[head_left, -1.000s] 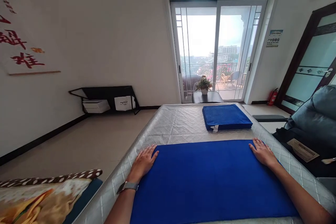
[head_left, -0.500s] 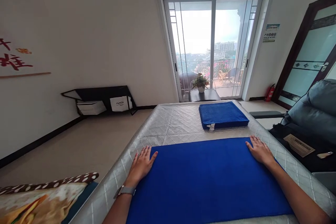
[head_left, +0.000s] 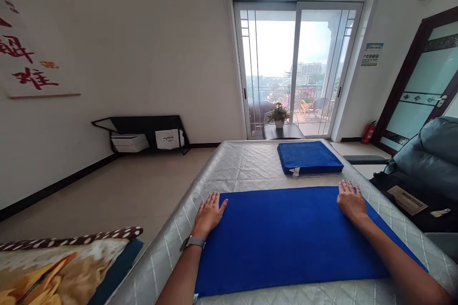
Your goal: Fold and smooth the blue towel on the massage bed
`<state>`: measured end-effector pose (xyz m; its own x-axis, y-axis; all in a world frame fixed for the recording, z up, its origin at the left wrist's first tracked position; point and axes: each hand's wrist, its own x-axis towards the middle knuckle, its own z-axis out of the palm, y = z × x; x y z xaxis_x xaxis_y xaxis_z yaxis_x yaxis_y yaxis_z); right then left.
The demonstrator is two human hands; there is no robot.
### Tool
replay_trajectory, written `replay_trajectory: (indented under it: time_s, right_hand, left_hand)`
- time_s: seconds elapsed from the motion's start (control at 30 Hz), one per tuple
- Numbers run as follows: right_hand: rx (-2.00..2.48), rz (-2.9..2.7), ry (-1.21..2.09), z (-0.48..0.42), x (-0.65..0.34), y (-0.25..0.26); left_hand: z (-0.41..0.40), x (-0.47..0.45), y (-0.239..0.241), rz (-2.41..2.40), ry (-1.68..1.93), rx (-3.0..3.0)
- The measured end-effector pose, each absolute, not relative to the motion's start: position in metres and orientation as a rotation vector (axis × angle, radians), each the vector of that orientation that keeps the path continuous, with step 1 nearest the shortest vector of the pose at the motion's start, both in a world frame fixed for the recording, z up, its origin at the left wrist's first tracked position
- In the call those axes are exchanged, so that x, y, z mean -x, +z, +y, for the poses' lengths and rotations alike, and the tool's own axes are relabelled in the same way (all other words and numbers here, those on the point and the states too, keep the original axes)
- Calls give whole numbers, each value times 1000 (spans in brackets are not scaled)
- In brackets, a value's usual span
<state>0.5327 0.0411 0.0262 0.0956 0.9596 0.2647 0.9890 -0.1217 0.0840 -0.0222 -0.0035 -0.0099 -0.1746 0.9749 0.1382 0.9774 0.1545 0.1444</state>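
A wide blue towel (head_left: pixel 286 236) lies flat across the near end of a silver quilted bed (head_left: pixel 246 169). My left hand (head_left: pixel 210 213) rests flat at the towel's far left corner, fingers stretched out; a watch sits on that wrist. My right hand (head_left: pixel 349 200) lies flat on the towel's far right corner, fingers out. Neither hand holds anything. Farther along the bed sits a folded blue towel (head_left: pixel 308 157) with a white tag at its near edge.
A patterned pillow (head_left: pixel 60 267) lies at the lower left. A grey armchair (head_left: pixel 425 162) stands right of the bed. Beyond the bed's far end are a small table with a potted plant (head_left: pixel 278 115) and glass balcony doors. A black rack (head_left: pixel 143 133) leans on the left wall.
Both hands have slid forward along the towel to its far corners. The towel now lies a little farther up the bed, and the view has shifted slightly.
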Motion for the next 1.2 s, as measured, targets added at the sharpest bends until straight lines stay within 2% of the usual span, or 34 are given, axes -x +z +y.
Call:
replay_trajectory:
  time_s: [0.1,0.3,0.47,0.77,1.2]
  right_hand:
    - [1998,-2212,-280,16,-453,37]
    - [1405,-2534,276,-56,-277,36]
    - [1198,-2616,484,-84,-224,24]
    - [1509,-2593,417,-71,-301,29]
    - [2227,-2116,58,-32,-541,-4]
  left_hand:
    - [-3,21,-10,-2369,-327,2014]
    - [-5,20,-10,-2361,-328,2005]
    - [-6,21,-12,-2343,-318,2014]
    - [-4,21,-12,-2360,-303,1998]
    - [-5,22,-14,-2337,-265,1966]
